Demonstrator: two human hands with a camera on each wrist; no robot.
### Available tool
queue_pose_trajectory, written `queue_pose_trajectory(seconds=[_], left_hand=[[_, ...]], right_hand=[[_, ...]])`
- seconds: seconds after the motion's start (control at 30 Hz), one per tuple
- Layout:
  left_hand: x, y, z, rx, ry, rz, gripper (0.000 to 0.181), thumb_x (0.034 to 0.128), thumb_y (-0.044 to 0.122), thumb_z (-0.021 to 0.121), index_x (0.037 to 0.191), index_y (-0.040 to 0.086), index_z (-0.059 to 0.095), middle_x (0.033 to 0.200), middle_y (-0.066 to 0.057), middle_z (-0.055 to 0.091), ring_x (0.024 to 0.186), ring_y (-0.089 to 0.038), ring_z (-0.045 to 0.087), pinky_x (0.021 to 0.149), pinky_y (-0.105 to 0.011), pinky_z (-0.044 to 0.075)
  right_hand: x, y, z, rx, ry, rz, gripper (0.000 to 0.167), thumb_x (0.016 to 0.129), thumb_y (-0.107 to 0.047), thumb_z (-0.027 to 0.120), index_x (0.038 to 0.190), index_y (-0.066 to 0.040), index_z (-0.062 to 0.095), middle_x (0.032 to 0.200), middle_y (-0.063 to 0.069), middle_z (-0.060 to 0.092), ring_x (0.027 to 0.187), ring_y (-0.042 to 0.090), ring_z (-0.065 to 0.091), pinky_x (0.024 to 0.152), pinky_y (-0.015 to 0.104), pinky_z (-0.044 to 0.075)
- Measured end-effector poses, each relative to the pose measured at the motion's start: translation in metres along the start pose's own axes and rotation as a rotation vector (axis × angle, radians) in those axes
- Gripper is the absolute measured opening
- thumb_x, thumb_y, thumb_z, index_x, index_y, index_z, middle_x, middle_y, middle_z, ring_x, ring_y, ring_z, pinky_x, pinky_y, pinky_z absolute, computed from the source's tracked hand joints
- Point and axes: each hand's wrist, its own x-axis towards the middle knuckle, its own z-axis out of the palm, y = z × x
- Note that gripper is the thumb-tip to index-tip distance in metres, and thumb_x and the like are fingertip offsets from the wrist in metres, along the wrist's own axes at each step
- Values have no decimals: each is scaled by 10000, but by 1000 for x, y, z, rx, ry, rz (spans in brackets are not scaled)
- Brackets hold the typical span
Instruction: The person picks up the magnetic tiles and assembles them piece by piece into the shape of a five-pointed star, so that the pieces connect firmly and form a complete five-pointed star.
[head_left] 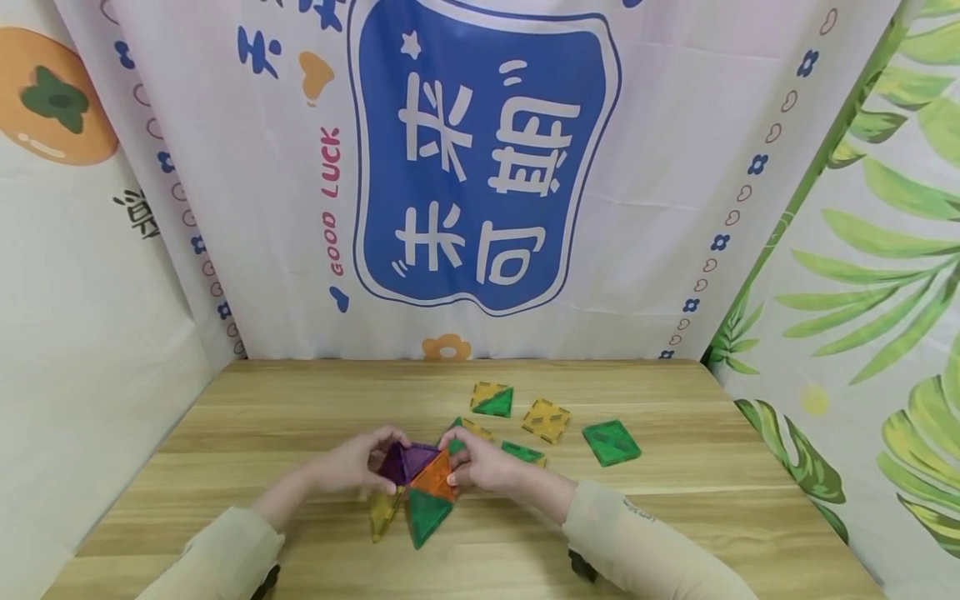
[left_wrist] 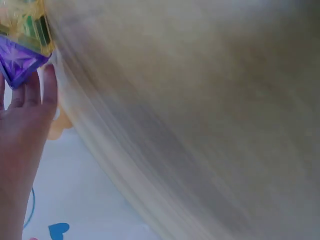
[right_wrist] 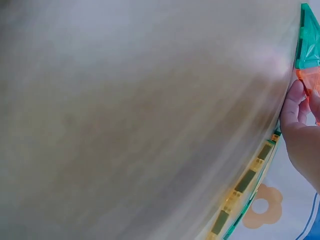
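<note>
Translucent magnetic triangle tiles are joined edge to edge between the hands in the head view: purple tiles point(head_left: 418, 457) at the top, an orange tile point(head_left: 435, 479) at the right, a green tile point(head_left: 428, 517) below it and a yellow tile point(head_left: 384, 513) at the lower left. My left hand point(head_left: 351, 460) pinches the dark purple side with thumb and fingers. On the opposite side, my right hand point(head_left: 486, 463) pinches the orange tile. The left wrist view catches the purple tile point(left_wrist: 17, 60) by the fingertips; the right wrist view has the orange tile point(right_wrist: 311, 80) under the green one.
Behind the hands on the wooden table point(head_left: 300, 392) lie a yellow-and-green square point(head_left: 492, 400), a yellow square point(head_left: 547, 421), a green square point(head_left: 611, 442) and a green-and-yellow piece point(head_left: 523, 452). Another green-and-yellow piece point(head_left: 477, 429) is partly hidden by the right hand. A printed cloth point(head_left: 660, 208) hangs at the back.
</note>
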Motion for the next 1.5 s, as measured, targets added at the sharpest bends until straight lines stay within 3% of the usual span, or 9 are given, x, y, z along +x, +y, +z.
queue_pose_trajectory(seconds=[0.13,0.27,0.67,0.93,1.13,1.27,1.5], left_hand=[[-5,0,6,31,-27,13,773,704,230,826,1321,109,376,1305,-142,448,1182,-338,473,957,-375,456],[-8,-1,11,70,-27,27,860,694,246,837,1360,98,315,1346,-123,393,1237,-318,423,1024,-318,381],[-7,6,19,124,-5,-46,862,729,318,804,1387,147,274,1340,-109,388,1217,-264,438,1003,-398,399],[-6,9,20,151,10,-28,839,735,307,788,1390,143,290,1351,-117,349,1212,-294,426,980,-473,405],[-7,7,18,218,34,8,832,721,296,785,1388,103,326,1374,-139,339,1210,-317,424,961,-508,403],[-7,6,16,259,53,32,830,709,286,786,1383,76,348,1377,-130,353,1208,-314,436,954,-513,409],[-6,7,15,298,55,56,829,713,327,792,1383,84,368,1370,-94,376,1194,-267,449,944,-478,429]], right_hand=[[0,1,1,-13,12,9,452,824,169,574,1179,-84,454,924,170,638,752,232,640,693,361,570],[0,0,1,-21,22,23,451,822,157,586,1179,-90,464,931,171,631,758,225,642,700,360,571],[1,1,-1,-10,13,36,458,817,167,577,1188,-73,455,937,162,622,764,228,639,713,357,573],[0,5,1,-33,39,14,434,806,172,602,1160,-39,466,893,120,578,754,183,606,699,341,573],[0,5,2,-115,86,27,403,786,144,652,1115,-35,503,854,53,517,698,126,495,570,231,492],[0,6,2,-85,101,52,411,775,150,659,1115,-27,512,857,51,514,679,131,514,513,228,472],[-1,4,5,-37,117,66,412,761,192,644,1108,-1,531,902,101,524,715,169,591,629,316,576]])
